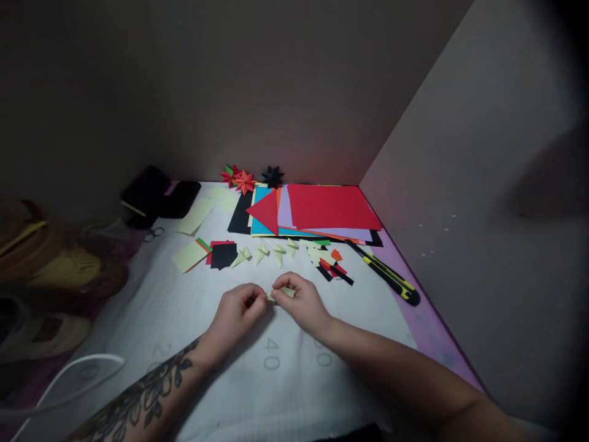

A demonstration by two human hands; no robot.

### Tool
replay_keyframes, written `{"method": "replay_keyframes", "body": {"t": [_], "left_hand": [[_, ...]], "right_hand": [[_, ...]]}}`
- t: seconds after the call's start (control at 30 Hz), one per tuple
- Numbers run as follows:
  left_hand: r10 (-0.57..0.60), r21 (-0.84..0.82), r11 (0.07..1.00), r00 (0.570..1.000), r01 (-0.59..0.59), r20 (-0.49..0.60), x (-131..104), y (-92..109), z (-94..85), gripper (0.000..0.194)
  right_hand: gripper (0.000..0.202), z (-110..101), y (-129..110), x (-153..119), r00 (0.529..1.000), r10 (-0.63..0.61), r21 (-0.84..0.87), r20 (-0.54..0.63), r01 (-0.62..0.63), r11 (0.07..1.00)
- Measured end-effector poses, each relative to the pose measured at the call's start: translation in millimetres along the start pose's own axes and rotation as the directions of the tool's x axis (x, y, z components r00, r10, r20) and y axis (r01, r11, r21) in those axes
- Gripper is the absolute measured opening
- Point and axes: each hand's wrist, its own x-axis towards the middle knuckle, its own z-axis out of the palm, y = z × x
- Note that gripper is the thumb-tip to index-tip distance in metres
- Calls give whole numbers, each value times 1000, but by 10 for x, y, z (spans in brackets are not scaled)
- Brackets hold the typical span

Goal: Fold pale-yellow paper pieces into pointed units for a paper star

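Observation:
Between my two hands, above the white sheet, is a small pale yellow piece of paper [287, 292], its shape partly covered by fingers. My left hand [242, 307] pinches its left end with thumb and forefinger. Thumb and fingers of my right hand [299, 301] close on its other side. Just beyond the hands, several folded pale yellow paper pieces [262, 254] lie in a row. To their left are black paper squares [224, 256] over red ones, and a stack of pale yellow squares [188, 255] with green and orange edges.
Red paper sheets [335, 207] top a coloured stack at the back. Folded paper stars [244, 182] stand by the wall. A yellow-black utility knife [391, 277] lies right, near paper scraps [330, 261]. Scissors [154, 234] lie left; a white cable [76, 363] loops at front left.

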Motion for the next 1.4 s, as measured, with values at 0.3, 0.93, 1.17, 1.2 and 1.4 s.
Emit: {"method": "replay_keyframes", "body": {"t": [0.3,0.93,1.17,1.2,1.4], "left_hand": [[11,-29,1000,1000,-10,26,7,-12,15,19],[-206,-318,936,969,155,-135,76,-42,-64,27],[-250,-499,815,955,297,160,84,-47,-40,31],[-250,-522,796,952,307,177,86,-46,-42,29],[-263,-622,681,922,387,285,90,-32,-45,29]], "right_hand": [[6,-12,0,21,1000,10,-15,16,-10,1000],[19,-149,76,70,998,53,157,37,-59,986],[13,-169,94,-6,946,-311,-270,90,324,907],[14,-173,99,-5,929,-357,-293,100,370,882],[16,-172,121,18,869,-485,-342,97,487,804]]}}
